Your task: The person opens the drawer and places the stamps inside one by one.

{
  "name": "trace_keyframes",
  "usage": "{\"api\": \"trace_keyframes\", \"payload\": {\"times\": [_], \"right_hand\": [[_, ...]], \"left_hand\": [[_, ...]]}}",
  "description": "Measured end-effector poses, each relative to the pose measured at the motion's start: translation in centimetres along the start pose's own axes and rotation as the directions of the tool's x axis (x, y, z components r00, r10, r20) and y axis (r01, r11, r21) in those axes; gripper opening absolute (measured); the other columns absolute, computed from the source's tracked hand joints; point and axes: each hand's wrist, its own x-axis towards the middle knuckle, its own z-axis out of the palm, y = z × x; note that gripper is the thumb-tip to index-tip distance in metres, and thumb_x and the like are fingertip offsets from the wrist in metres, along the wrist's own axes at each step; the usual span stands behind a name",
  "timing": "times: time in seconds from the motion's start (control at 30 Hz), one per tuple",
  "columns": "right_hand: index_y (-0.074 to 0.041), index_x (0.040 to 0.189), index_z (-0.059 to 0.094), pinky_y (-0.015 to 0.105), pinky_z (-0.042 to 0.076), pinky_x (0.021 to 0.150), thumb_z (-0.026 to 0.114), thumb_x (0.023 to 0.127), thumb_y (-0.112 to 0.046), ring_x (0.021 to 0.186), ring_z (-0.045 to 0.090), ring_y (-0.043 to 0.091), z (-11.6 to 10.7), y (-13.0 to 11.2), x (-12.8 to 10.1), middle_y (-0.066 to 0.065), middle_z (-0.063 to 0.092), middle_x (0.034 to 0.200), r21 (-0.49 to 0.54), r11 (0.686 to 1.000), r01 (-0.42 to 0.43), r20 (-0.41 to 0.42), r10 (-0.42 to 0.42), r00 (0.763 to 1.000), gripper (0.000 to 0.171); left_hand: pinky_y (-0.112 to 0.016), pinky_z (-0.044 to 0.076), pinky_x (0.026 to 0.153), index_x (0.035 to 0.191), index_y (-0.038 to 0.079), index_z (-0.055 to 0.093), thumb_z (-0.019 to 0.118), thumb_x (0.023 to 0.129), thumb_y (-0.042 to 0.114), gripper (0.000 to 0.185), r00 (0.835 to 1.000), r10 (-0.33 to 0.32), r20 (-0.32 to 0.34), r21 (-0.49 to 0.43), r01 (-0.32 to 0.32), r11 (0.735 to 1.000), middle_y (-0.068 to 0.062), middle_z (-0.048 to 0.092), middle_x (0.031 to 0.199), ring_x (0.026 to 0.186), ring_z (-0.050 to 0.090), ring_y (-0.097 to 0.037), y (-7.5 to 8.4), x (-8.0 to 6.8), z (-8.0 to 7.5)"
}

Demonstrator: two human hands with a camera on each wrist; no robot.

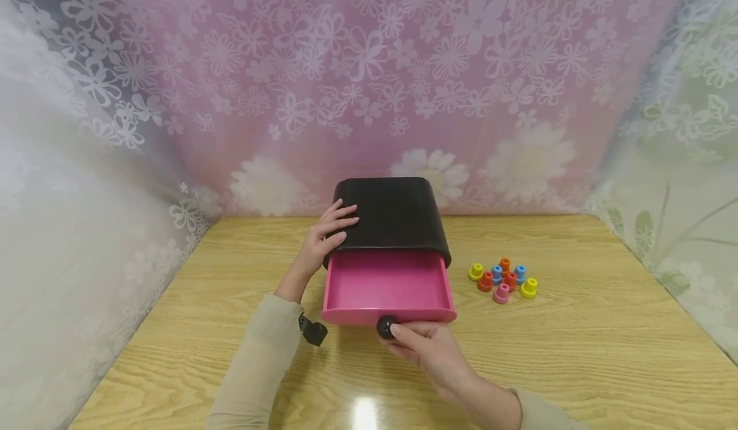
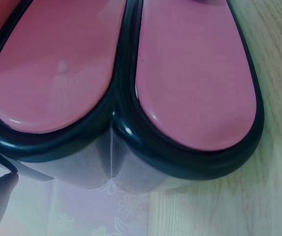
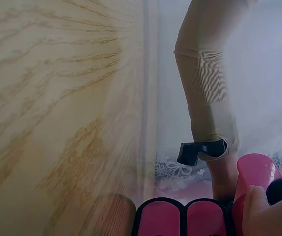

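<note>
A black drawer cabinet [image 1: 392, 212] stands on the table with its top pink drawer [image 1: 375, 286] pulled out; no contents show inside. My left hand [image 1: 323, 238] rests on the cabinet's left top edge, fingers spread and nearly straight over it. Between thumb and fingers, my right hand [image 1: 432, 353] pinches the round black knob [image 1: 385, 327] on the drawer front. In the left wrist view, two lower drawer fronts [image 2: 195, 73] sit closed in their black frames. The right wrist view shows the knob [image 3: 280, 191] beside my right hand's fingers [image 3: 255, 201].
Right of the cabinet, several small stepped pegs [image 1: 503, 279] in yellow, red, blue, orange and pink stand grouped on the wooden table [image 1: 576, 327]. A floral curtain [image 1: 369, 84] hangs behind the table, with pale ones at both sides. A black camera mount [image 1: 313, 330] sits on my left wrist.
</note>
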Motion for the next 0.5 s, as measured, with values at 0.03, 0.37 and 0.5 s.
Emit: {"api": "trace_keyframes", "payload": {"times": [0.03,0.37,0.5], "right_hand": [[0.014,0.097,0.061,0.034,0.046,0.082,0.059,0.083,-0.009,0.088,0.061,0.021,-0.1,0.0,0.0,0.018,0.062,0.098,-0.001,1.0,0.0,0.002,0.0,1.0,0.027],[0.016,0.104,0.056,0.035,0.045,0.083,0.056,0.085,-0.013,0.088,0.061,0.017,-0.6,0.1,-0.2,0.015,0.063,0.098,-0.105,0.994,0.003,0.044,0.002,0.999,0.035],[0.017,0.107,0.054,0.039,0.044,0.084,0.058,0.084,-0.015,0.092,0.06,0.021,-1.1,0.1,-0.3,0.019,0.061,0.102,-0.209,0.978,0.022,0.06,-0.01,0.998,0.039]], "left_hand": [[-0.055,0.007,0.101,0.11,-0.022,0.048,0.04,0.08,-0.008,0.034,1.0,-0.002,0.0,0.0,0.002,1.0,-0.036,0.035,0.125,0.127,0.009,-0.046,0.0,0.0,0.0],[-0.054,0.007,0.101,0.109,-0.022,0.048,0.039,0.078,-0.009,0.035,1.0,0.007,-0.001,0.0,-0.007,1.0,-0.037,0.035,0.125,0.127,0.009,-0.047,-0.2,0.0,0.0],[-0.053,0.007,0.102,0.11,-0.022,0.048,0.04,0.079,-0.007,0.035,1.0,0.003,0.001,0.001,-0.003,1.0,-0.036,0.036,0.125,0.127,0.009,-0.046,-0.4,0.0,-0.1]]}}
